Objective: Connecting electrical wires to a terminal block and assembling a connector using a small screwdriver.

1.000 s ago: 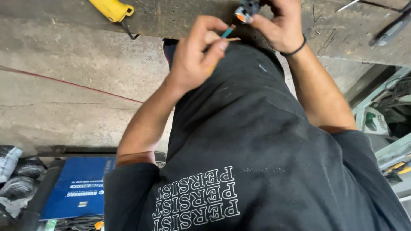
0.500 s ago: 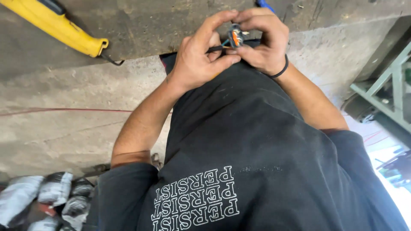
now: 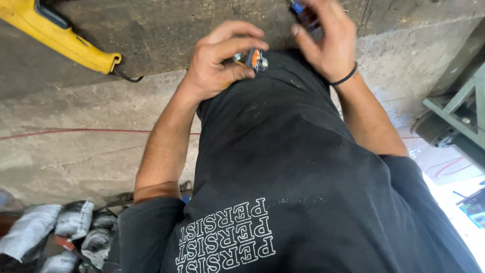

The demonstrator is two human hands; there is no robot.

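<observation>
The left hand (image 3: 217, 63) curls shut, pinching a small orange-and-grey connector (image 3: 254, 59) between thumb and fingers at about twelve o'clock, just above the black shirt (image 3: 283, 167). At one o'clock, the right hand (image 3: 328, 40) spreads loosely near a blurred blue-tipped part (image 3: 299, 10); its grip cannot be told

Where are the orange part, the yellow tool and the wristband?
orange part (image 3: 254, 58), head view, its orange face.
yellow tool (image 3: 60, 38), head view, mid body.
wristband (image 3: 344, 79), head view, the black band.
</observation>
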